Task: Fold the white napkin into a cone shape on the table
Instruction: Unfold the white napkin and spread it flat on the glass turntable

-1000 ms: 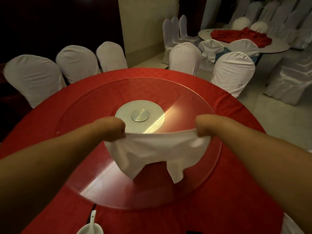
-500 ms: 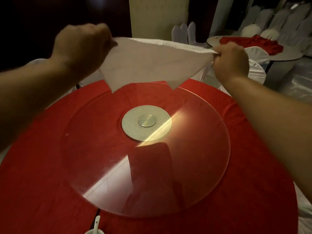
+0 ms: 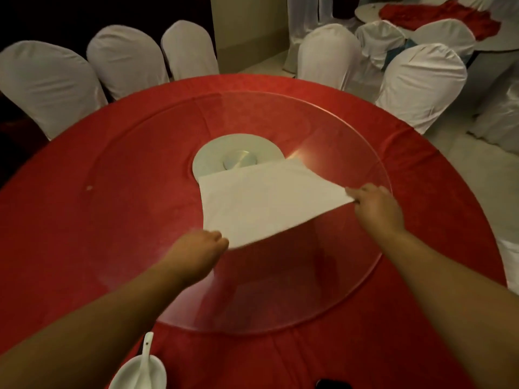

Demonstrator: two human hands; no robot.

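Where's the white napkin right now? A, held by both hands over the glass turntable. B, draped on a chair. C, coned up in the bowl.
A: the left hand and right hand each grip a corner of the white napkin, spread over the glass turntable.

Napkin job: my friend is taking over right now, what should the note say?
Left hand grips the white napkin at its near corner; right hand pinches its right corner.
The napkin is spread out over the glass turntable on the red table, far edge by the metal hub.
Done: napkin opened out.
Left: every fold of the cone.
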